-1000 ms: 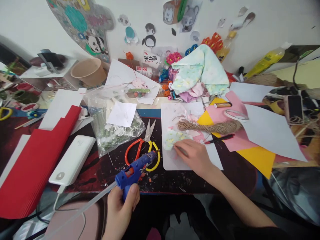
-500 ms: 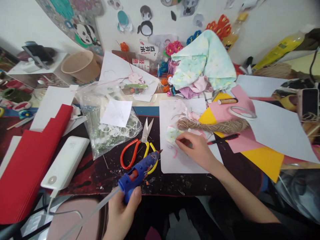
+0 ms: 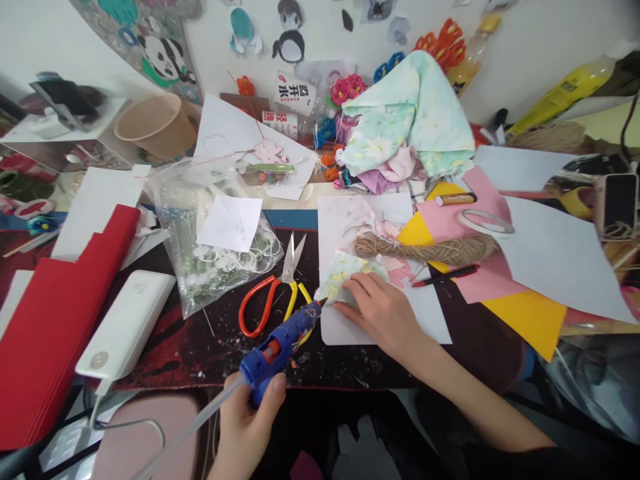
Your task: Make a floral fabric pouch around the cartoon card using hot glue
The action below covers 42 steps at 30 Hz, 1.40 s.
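Note:
My left hand (image 3: 247,427) grips the handle of a blue glue gun (image 3: 280,347) low in the middle; its nozzle points up right, close to a small piece of pale floral fabric (image 3: 345,273). My right hand (image 3: 383,310) lies on that fabric and holds it down on a white paper sheet (image 3: 430,313), fingers curled over its edge. A clear glue stick (image 3: 185,430) trails back from the gun.
Scissors with orange and yellow handles (image 3: 273,293) lie left of the sheet. A twine bundle (image 3: 425,250), a pen (image 3: 445,273), coloured papers (image 3: 520,313), a white power bank (image 3: 125,323), red card (image 3: 55,320), a plastic bag (image 3: 210,253) and heaped cloth (image 3: 405,127) crowd the desk.
My right hand has pulled the floral fabric down and left toward the glue gun's nozzle. The left hand with the gun has shifted slightly right and lower in view.

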{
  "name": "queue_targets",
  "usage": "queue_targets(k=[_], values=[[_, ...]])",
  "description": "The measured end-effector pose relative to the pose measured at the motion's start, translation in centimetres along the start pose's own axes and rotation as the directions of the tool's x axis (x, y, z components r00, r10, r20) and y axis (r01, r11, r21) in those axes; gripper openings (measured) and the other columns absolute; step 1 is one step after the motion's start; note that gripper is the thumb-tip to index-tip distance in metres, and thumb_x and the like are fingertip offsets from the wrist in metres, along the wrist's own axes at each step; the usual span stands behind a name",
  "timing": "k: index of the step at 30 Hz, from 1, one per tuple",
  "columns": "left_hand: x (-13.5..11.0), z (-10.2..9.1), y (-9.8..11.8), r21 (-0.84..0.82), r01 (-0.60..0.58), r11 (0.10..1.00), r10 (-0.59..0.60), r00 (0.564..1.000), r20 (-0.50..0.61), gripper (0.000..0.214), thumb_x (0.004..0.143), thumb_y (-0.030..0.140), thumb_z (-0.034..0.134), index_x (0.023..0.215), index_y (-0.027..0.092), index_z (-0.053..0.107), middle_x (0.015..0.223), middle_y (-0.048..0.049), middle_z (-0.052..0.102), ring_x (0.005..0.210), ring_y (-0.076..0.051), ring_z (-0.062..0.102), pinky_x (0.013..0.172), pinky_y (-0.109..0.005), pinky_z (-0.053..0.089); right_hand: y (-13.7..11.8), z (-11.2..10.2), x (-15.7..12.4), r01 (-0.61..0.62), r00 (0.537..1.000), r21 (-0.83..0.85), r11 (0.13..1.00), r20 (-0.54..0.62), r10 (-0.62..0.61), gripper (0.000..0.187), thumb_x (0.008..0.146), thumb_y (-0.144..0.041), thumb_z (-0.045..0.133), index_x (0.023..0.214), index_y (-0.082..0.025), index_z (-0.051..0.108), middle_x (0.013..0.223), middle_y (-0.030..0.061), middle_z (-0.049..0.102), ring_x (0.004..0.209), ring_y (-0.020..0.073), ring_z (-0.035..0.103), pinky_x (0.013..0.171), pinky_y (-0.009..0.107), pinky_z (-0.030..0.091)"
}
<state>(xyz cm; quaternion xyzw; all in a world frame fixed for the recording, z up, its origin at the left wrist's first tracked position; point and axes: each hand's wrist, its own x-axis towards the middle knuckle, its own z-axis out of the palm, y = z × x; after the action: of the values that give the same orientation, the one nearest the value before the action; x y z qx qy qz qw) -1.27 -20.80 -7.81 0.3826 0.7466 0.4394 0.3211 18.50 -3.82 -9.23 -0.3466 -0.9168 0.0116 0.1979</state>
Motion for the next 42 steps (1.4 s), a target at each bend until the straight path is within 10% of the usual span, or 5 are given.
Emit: queue_targets(k=[8,15,42], values=[[0.0,-0.4,-0.2,0.202,-0.136,0.970,0.142,0.990,-0.013,0.037,0.091,0.049,0.058,0.078,0.017,0.070,0.048,0.0038,0.051,0.042,-0.011,0.046,0.043,-0.022,0.041,0.4,-0.4,0.3,-0.126,0.991,0.124,0.984,-0.027,0.131,0.015,0.097,-0.018,0.059,0.086,-0.015,0.069,0.081,0.0044,0.072,0.077,0.0207,0.067,0.067,0.032,0.046],[1.7,0.6,1.7,0.239,-0.434,0.869,0.405,0.900,0.162,0.020,0.093,0.033,0.058,0.101,0.019,0.070,0.049,0.0088,0.053,0.037,-0.008,0.047,0.042,-0.016,0.040,1.9,-0.4,1.4,-0.400,0.916,0.476,0.783,0.224,0.331,0.011,0.090,-0.020,0.069,0.079,-0.018,0.069,0.081,0.0013,0.068,0.065,0.0140,0.059,0.061,0.027,0.043],[2.1,3.7,2.4,0.401,-0.367,0.839,0.297,0.927,0.228,0.018,0.096,0.028,0.053,0.100,0.017,0.066,0.053,0.0063,0.061,0.038,-0.010,0.055,0.042,-0.018,0.041,2.5,0.6,1.0,-0.351,0.936,0.479,0.804,0.160,0.313,0.005,0.087,-0.016,0.073,0.084,-0.017,0.069,0.073,-0.0005,0.067,0.063,0.0133,0.058,0.059,0.026,0.038]])
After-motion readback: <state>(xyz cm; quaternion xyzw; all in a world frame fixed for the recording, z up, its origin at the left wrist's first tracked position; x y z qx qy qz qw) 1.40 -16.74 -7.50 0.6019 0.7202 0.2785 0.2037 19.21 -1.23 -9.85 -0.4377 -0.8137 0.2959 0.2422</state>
